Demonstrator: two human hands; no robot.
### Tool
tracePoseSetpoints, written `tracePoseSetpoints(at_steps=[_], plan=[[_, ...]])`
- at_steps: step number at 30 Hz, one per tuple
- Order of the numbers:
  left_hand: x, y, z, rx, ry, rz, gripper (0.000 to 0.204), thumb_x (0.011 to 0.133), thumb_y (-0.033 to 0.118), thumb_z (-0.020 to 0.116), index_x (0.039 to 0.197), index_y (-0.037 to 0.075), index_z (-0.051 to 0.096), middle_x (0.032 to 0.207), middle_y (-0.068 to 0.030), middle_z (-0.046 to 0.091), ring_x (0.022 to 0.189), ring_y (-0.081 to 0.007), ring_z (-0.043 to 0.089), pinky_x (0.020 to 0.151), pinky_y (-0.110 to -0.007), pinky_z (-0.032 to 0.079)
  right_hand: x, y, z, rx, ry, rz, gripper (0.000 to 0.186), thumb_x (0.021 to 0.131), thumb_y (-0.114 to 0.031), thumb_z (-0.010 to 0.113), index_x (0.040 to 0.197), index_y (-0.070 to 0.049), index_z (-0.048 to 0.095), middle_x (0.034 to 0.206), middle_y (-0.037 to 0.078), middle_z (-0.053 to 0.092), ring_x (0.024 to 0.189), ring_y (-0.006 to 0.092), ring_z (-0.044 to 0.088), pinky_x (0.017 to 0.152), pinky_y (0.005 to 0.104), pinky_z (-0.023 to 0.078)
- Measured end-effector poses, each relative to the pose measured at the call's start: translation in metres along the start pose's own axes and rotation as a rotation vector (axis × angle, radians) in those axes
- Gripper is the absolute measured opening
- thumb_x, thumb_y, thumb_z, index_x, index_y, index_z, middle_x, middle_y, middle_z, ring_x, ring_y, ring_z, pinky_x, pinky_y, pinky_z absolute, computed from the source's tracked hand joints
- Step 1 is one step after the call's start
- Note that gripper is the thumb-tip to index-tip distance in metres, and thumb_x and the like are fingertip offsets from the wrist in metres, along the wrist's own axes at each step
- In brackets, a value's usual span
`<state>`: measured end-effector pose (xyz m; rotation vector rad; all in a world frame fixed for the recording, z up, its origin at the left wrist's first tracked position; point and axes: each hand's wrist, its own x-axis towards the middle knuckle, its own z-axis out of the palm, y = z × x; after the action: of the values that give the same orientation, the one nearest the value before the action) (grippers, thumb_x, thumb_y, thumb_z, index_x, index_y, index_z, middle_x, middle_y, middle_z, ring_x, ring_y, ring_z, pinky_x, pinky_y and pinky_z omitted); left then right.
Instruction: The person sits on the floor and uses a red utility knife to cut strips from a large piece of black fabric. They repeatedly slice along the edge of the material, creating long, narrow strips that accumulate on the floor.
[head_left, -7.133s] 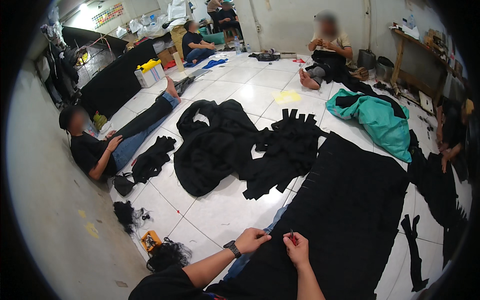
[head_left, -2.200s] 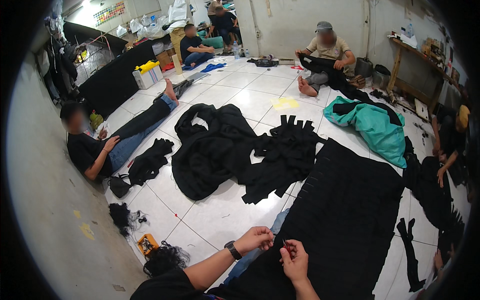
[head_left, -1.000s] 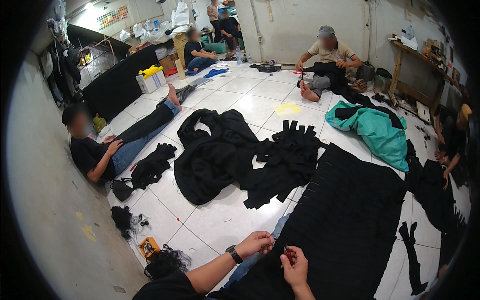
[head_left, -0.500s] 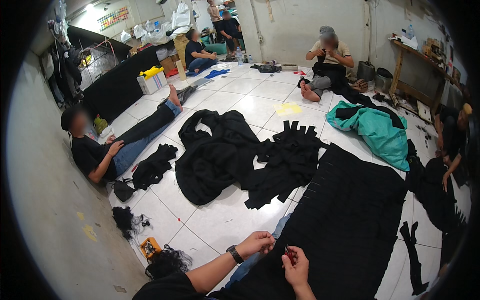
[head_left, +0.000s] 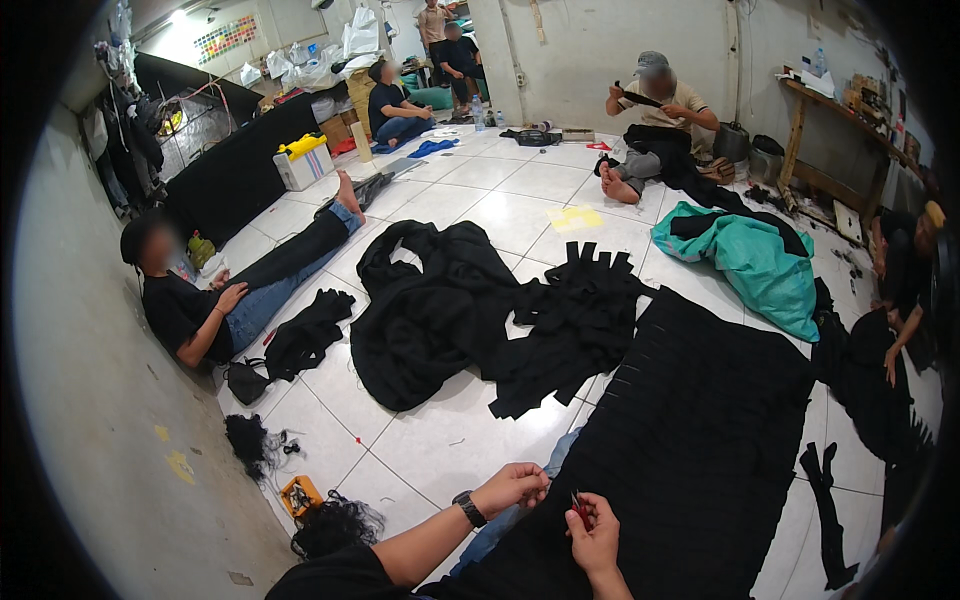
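A wide black fabric panel with rows of seams and short loose threads along its left edge lies over my lap and the floor ahead. My right hand is closed around small red-handled thread snips, their points upward, above the cloth. Just left of it, my left hand is pinched at the fabric's left edge; what its fingertips hold is too small to make out. A dark watch sits on that wrist. My jeans show beside the panel.
Black cloth heaps and cut strips lie ahead on white tiles. A green sack stands beyond, right. Thread piles and an orange box lie left. People sit along the walls; one stretches legs at left.
My hands and the snips stay almost where they were. Across the room, the person in the cap has spread the hands apart, stretching a black strip between them.
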<state>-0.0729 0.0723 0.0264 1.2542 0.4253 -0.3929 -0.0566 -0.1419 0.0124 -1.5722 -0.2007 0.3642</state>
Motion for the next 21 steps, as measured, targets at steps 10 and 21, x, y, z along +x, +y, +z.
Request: tracePoseSetpoints(at_steps=[10, 21], plan=[[0.0, -0.0013, -0.0014, -0.011, 0.002, -0.002, 0.009, 0.096, 0.021, 0.058, 0.094, 0.013, 0.062, 0.078, 0.0029, 0.065, 0.063, -0.0046, 0.057, 0.058, -0.02, 0.041, -0.0002, -0.0005, -0.0011, -0.033, -0.049, 0.014, 0.028, 0.09, -0.001, 0.065, 0.116, 0.003, 0.057, 0.086, 0.004, 0.061, 0.067, 0.0071, 0.058, 0.057, 0.0221, 0.051], [-0.0013, 0.0007, -0.0008, -0.014, -0.003, -0.009, 0.01, 0.096, 0.021, 0.059, 0.095, 0.011, 0.063, 0.078, 0.0022, 0.065, 0.063, -0.0044, 0.057, 0.058, -0.019, 0.042, -0.0001, -0.0016, -0.0012, -0.026, -0.056, 0.015, 0.028, 0.09, -0.001, 0.065, 0.116, 0.003, 0.057, 0.087, 0.004, 0.061, 0.068, 0.0072, 0.058, 0.057, 0.0221, 0.051]])
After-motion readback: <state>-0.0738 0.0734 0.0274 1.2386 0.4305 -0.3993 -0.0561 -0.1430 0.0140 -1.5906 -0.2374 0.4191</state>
